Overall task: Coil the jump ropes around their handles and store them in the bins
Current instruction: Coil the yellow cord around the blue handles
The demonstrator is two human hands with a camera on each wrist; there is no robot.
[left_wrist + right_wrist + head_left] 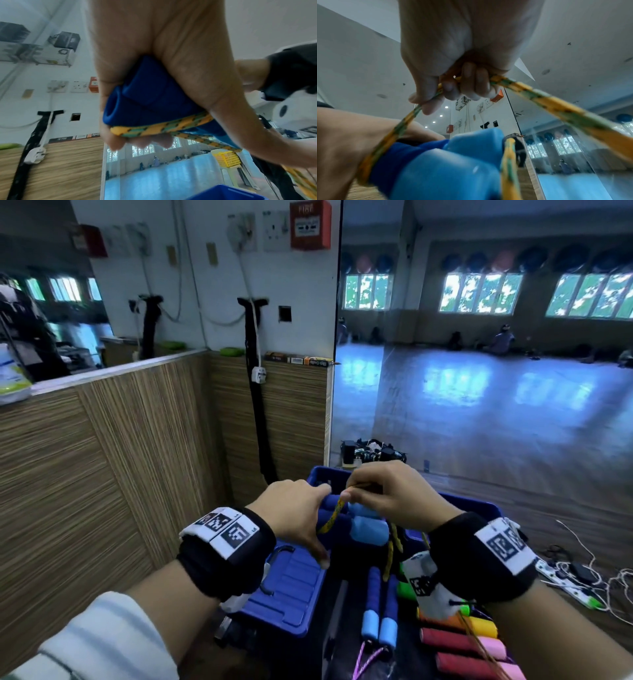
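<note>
The left hand (pixel 294 508) grips two blue foam handles (pixel 356 525) together above the blue plastic bin (pixel 479 505). At three o'clock, the right hand (pixel 387 491) pinches the yellow-and-green braided rope (pixel 334 513), one turn on. Coiling looks just begun; next, another tight loop.

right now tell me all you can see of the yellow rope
The yellow rope is a braided cord, yellow with green and dark flecks. One turn lies across the two dark blue foam handles gripped by the left hand. The right hand pinches it taut just above; the rest hangs down towards the bin.
</note>
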